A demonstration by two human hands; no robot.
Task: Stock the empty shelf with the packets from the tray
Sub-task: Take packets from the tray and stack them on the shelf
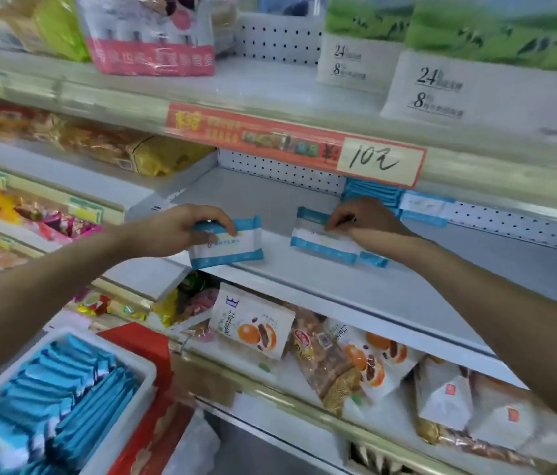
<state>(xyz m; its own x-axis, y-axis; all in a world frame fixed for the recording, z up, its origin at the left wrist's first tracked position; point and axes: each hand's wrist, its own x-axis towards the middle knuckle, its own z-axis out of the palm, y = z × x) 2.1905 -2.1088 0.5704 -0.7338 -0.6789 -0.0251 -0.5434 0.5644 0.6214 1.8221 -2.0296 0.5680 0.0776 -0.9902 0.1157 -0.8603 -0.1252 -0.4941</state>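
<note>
My left hand (pixel 181 228) grips a blue-and-white packet (pixel 232 246) at the front left of the white middle shelf (pixel 390 286). My right hand (pixel 362 214) pinches the top edge of a second blue-and-white packet (pixel 321 240), which lies on the same shelf further right. Several more blue packets (pixel 373 193) stand stacked at the back of the shelf, against the perforated rear wall. At the lower left, a white tray (pixel 147 371) holds several blue packets (pixel 64 389) standing on edge.
A red price banner marked 10 (pixel 290 142) hangs over the shelf's top edge. Bread and pastry bags (pixel 338 358) fill the shelf below. Snack bags (pixel 116 142) lie on the left shelves, white-and-green cartons (pixel 441 87) on the top shelf. A red box (pixel 140 344) sits under the tray.
</note>
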